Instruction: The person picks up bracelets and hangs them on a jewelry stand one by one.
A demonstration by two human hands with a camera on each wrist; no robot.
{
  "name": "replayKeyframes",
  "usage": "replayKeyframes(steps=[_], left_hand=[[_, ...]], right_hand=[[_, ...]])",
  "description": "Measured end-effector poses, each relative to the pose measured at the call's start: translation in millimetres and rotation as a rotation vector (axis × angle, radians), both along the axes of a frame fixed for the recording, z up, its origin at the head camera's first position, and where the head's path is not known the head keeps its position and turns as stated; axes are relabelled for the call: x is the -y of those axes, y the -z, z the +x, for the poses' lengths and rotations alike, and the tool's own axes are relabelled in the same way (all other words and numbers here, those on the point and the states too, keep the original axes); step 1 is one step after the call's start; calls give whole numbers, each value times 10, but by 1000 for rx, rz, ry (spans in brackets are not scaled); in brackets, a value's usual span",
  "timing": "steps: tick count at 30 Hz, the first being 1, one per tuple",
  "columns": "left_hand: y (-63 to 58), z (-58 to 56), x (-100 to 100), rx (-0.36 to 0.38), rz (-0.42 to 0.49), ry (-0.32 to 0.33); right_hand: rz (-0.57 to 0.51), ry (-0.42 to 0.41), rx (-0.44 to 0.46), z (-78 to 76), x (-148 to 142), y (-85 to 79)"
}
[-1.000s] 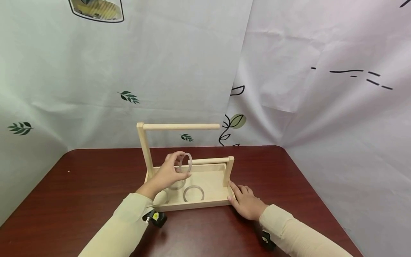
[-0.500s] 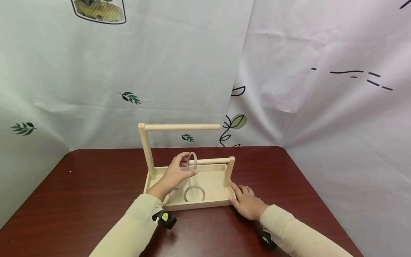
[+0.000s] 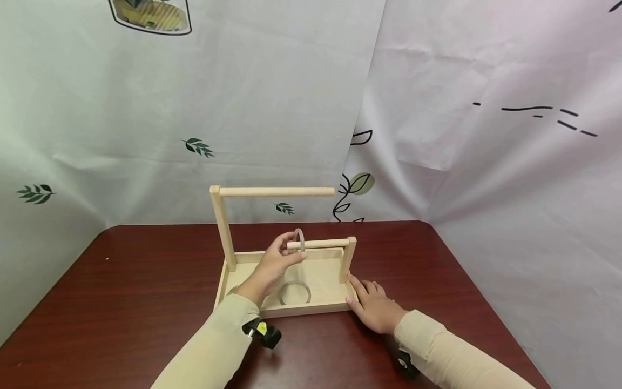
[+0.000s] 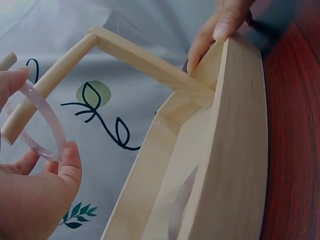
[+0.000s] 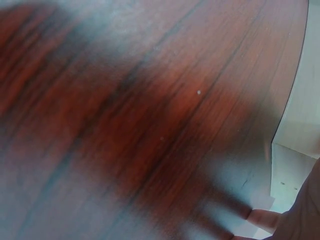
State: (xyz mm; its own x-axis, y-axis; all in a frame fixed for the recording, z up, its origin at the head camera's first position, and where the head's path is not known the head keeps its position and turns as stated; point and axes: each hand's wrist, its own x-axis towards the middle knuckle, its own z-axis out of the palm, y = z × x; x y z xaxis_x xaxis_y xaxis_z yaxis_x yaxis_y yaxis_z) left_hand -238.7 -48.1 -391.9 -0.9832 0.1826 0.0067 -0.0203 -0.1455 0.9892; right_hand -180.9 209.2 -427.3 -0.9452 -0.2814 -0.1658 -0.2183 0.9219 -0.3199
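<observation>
Head view shows a dark red wooden table (image 3: pixel 146 302) backed by pale printed cloth (image 3: pixel 272 97) that hangs behind and to the right. On the table stands a light wooden tray (image 3: pixel 320 274) with shallow walls. A tall post (image 3: pixel 222 229) rises from its far left corner and carries a long upper rod (image 3: pixel 277 191) that points right. A shorter post (image 3: pixel 347 258) at the right side carries a lower rod (image 3: pixel 318 243) that points left, its free end near the middle of the tray.

The left hand (image 3: pixel 274 266) reaches over the tray and pinches a clear bangle (image 3: pixel 299 239) between thumb and fingertips, holding it upright. In the left wrist view the free end of the lower rod (image 4: pixel 37 95) sits inside the bangle (image 4: pixel 42 127), so the ring is threaded on the rod's tip while the thumb (image 4: pixel 70 162) presses its lower edge.

The right hand (image 3: pixel 374 305) lies palm down on the table at the tray's near right corner, fingers straight and close together, their tips touching the tray wall by the short post. The left wrist view shows those fingertips (image 4: pixel 222 27) against the corner.

A second clear bangle (image 3: pixel 294 292) lies flat on the tray floor, just in front of the left hand. Another ring shows partly behind the left wrist; it is mostly hidden.
</observation>
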Motion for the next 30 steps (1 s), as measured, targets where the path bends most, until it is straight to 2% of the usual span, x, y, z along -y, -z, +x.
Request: replayKeyframes(steps=[7,11,23,30], left_hand=[[35,-18,-104,83,130,10],[60,-22,-173,80,167,5],[119,-39,-399,69,175,-4],[112,-48,-498,57,150,26]], right_hand=[[6,-1,-4,-7,-6,16],[11,0,-7,-15,-8,30],[15,4,5,-27,-3,30],[26,4,7,-29,-3,25]])
